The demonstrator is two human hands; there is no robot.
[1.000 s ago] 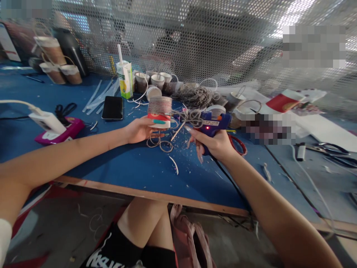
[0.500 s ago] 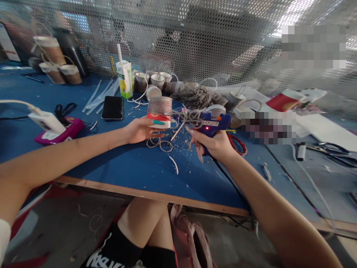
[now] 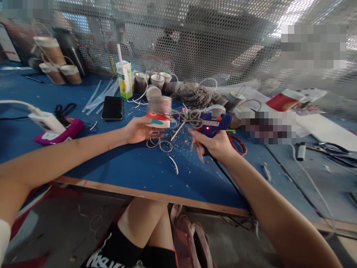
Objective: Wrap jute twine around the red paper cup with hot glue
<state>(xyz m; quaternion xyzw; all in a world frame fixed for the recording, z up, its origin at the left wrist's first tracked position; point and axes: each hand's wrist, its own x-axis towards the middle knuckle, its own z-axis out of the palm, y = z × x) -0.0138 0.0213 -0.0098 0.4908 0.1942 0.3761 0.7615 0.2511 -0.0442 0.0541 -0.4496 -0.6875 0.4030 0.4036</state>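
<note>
My left hand (image 3: 139, 129) is closed on a paper cup (image 3: 158, 117), red and white at its lower part and wound with grey cord above. Loops of loose cord (image 3: 161, 144) hang below the cup. In my right hand (image 3: 216, 145) is a blue glue gun (image 3: 213, 124) with a small red light lit. Its front end points left toward the cup, and a tangle of grey cord lies across the view there, so whether the tip touches the cup I cannot tell. A black cable runs from the gun toward the table edge.
Behind are a pile of grey cord (image 3: 195, 97), several cord-wrapped cups (image 3: 157, 80) and a drink carton (image 3: 124, 80). A black phone (image 3: 112, 108), clear glue sticks (image 3: 96, 97) and a magenta power strip (image 3: 60, 132) lie left. Scissors (image 3: 331, 149) lie right. A perforated metal screen (image 3: 206, 44) stands at the back.
The cup in my left hand has shifted very slightly left. My right hand and the glue gun have moved a touch to the right.
</note>
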